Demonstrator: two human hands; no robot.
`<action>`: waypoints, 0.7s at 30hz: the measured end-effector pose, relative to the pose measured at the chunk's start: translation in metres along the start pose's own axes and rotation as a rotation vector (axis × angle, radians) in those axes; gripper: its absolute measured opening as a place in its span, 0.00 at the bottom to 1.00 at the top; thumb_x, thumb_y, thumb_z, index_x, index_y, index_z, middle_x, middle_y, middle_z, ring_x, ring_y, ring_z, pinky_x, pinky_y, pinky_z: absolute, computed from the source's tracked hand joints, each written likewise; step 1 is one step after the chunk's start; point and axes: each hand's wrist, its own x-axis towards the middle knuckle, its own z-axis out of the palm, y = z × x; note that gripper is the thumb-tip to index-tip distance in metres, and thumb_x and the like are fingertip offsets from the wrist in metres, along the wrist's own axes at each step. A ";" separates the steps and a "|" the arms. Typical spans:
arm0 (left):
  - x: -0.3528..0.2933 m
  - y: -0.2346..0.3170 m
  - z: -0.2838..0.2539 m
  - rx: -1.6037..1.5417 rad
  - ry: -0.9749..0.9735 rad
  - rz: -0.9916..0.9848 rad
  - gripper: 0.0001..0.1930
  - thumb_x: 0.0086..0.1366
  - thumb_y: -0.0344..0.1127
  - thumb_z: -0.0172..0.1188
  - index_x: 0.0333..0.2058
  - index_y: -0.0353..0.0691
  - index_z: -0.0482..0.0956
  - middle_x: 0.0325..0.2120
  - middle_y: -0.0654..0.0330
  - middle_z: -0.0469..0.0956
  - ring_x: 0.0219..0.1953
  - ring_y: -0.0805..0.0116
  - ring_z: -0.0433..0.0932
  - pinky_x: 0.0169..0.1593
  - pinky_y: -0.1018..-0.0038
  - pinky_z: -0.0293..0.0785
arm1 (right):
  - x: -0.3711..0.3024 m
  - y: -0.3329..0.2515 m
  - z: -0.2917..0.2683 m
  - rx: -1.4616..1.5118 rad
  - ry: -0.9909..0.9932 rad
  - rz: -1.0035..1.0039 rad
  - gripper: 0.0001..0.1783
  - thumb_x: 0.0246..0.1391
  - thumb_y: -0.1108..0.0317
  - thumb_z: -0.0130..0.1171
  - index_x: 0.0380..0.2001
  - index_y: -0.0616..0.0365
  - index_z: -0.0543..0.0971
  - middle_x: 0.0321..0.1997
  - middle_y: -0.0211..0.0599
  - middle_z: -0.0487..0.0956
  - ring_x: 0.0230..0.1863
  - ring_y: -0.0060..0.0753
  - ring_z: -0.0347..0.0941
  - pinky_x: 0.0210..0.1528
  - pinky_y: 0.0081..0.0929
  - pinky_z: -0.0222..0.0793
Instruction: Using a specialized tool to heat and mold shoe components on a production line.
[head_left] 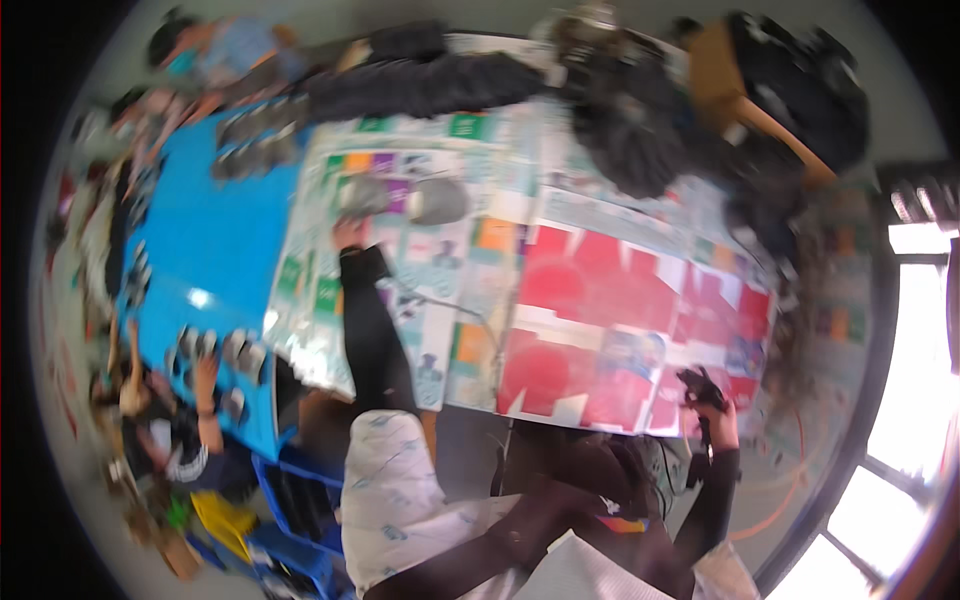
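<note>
My left arm reaches forward over the table, and my left hand (349, 234) is at the near edge of a rounded grey piece (366, 195), perhaps a cap. Blur hides whether the fingers grip it or only touch it. Just right of it lies a second rounded grey piece (438, 201). At the table's near right corner my right hand (722, 424) is closed around a black hand-held tool (698, 384). Its exact kind is too blurred to make out.
Printed sheets (430, 340) and red-and-white sheets (560, 375) cover the table. Dark piled goods (430, 85) line the far side, with a dark heap (640, 140) at the far right. At left, people work around a blue table (225, 240) holding small grey pieces.
</note>
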 end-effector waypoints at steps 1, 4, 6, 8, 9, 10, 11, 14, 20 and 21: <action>0.032 -0.064 -0.037 0.178 -0.519 0.164 0.16 0.65 0.47 0.61 0.48 0.49 0.85 0.42 0.58 0.84 0.44 0.55 0.81 0.50 0.61 0.75 | 0.007 -0.014 0.012 0.173 -0.155 -0.179 0.32 0.52 0.84 0.56 0.64 0.65 0.73 0.60 0.44 0.79 0.59 0.33 0.75 0.59 0.33 0.73; -0.011 -0.048 -0.038 0.128 -0.319 0.223 0.17 0.67 0.51 0.59 0.46 0.48 0.85 0.39 0.55 0.85 0.40 0.52 0.82 0.48 0.57 0.78 | 0.033 0.013 -0.008 0.089 -0.055 -0.161 0.17 0.52 0.74 0.67 0.47 0.61 0.81 0.41 0.30 0.84 0.41 0.21 0.79 0.40 0.25 0.75; -0.010 -0.019 -0.031 0.151 -0.122 0.106 0.19 0.68 0.55 0.57 0.43 0.47 0.86 0.35 0.52 0.85 0.36 0.49 0.84 0.46 0.53 0.80 | 0.043 0.051 -0.045 -0.058 0.029 -0.048 0.17 0.50 0.70 0.67 0.45 0.59 0.82 0.39 0.30 0.85 0.37 0.21 0.79 0.25 0.24 0.72; 0.016 0.011 -0.050 0.387 -0.710 -0.064 0.18 0.66 0.51 0.59 0.42 0.42 0.84 0.35 0.51 0.85 0.37 0.49 0.84 0.43 0.54 0.81 | 0.036 0.031 -0.046 0.013 0.036 -0.051 0.18 0.49 0.69 0.67 0.45 0.59 0.83 0.39 0.30 0.85 0.37 0.21 0.79 0.22 0.24 0.71; 0.041 0.029 -0.070 0.469 -0.786 -0.071 0.17 0.64 0.45 0.64 0.44 0.38 0.82 0.35 0.48 0.85 0.39 0.50 0.85 0.41 0.54 0.81 | 0.031 0.025 -0.053 -0.039 0.041 -0.061 0.18 0.49 0.69 0.66 0.45 0.59 0.83 0.39 0.30 0.85 0.36 0.22 0.80 0.23 0.24 0.72; 0.043 0.061 -0.076 0.010 -0.286 -0.590 0.13 0.66 0.40 0.61 0.43 0.37 0.82 0.37 0.51 0.84 0.41 0.52 0.83 0.45 0.57 0.79 | 0.037 0.019 -0.050 -0.084 0.014 -0.064 0.18 0.49 0.69 0.65 0.45 0.59 0.83 0.39 0.30 0.85 0.36 0.22 0.80 0.24 0.24 0.73; 0.024 0.140 -0.070 -0.578 0.444 -0.734 0.10 0.67 0.35 0.58 0.42 0.36 0.81 0.39 0.54 0.83 0.43 0.53 0.82 0.50 0.61 0.78 | 0.038 0.024 -0.057 -0.084 0.014 -0.067 0.18 0.49 0.69 0.65 0.45 0.59 0.83 0.39 0.30 0.85 0.36 0.22 0.80 0.24 0.24 0.73; 0.048 0.457 -0.113 -1.179 -0.029 -0.331 0.17 0.65 0.27 0.60 0.52 0.36 0.75 0.49 0.55 0.78 0.53 0.59 0.76 0.58 0.64 0.71 | 0.032 0.044 -0.100 -0.121 0.046 -0.070 0.18 0.48 0.69 0.64 0.45 0.59 0.83 0.38 0.31 0.85 0.36 0.23 0.80 0.24 0.25 0.74; 0.144 0.781 -0.236 -0.821 -0.190 0.509 0.33 0.54 0.28 0.70 0.60 0.40 0.69 0.52 0.49 0.76 0.58 0.45 0.71 0.61 0.57 0.67 | 0.011 0.041 -0.155 0.115 -0.010 -0.082 0.25 0.57 0.71 0.62 0.58 0.60 0.76 0.43 0.36 0.85 0.37 0.25 0.80 0.24 0.22 0.72; 0.156 0.811 -0.227 -0.747 -0.283 0.543 0.36 0.53 0.28 0.71 0.61 0.41 0.67 0.55 0.50 0.75 0.60 0.46 0.70 0.62 0.56 0.67 | 0.004 0.043 -0.163 0.154 0.032 -0.091 0.23 0.56 0.73 0.61 0.56 0.62 0.76 0.43 0.36 0.85 0.35 0.24 0.79 0.25 0.21 0.72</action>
